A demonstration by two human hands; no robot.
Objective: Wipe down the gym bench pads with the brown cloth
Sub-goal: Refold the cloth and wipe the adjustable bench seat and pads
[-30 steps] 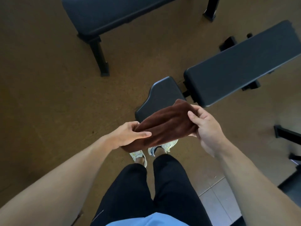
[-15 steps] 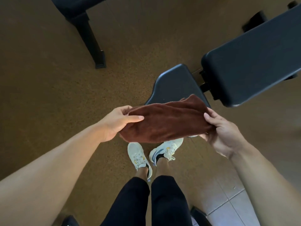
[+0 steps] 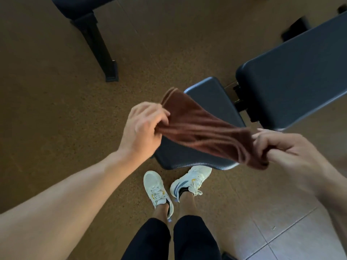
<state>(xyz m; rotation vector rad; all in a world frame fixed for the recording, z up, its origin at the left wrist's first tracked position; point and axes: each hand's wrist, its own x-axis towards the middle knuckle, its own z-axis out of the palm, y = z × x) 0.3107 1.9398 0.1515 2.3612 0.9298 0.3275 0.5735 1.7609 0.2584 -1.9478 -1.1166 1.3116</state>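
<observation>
the left hand pinches one end of the brown cloth with curled fingers; the right hand grips the other end in a closed fist. the cloth hangs stretched and bunched between them, held in the air above the seat pad. the long back pad lies just right of the seat pad. white sneakers stand below the seat pad on the brown floor.

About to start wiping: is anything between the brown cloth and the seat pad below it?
Nothing visible. The brown cloth, gripped by the left hand and right hand, hangs directly above the bare seat pad.
</observation>
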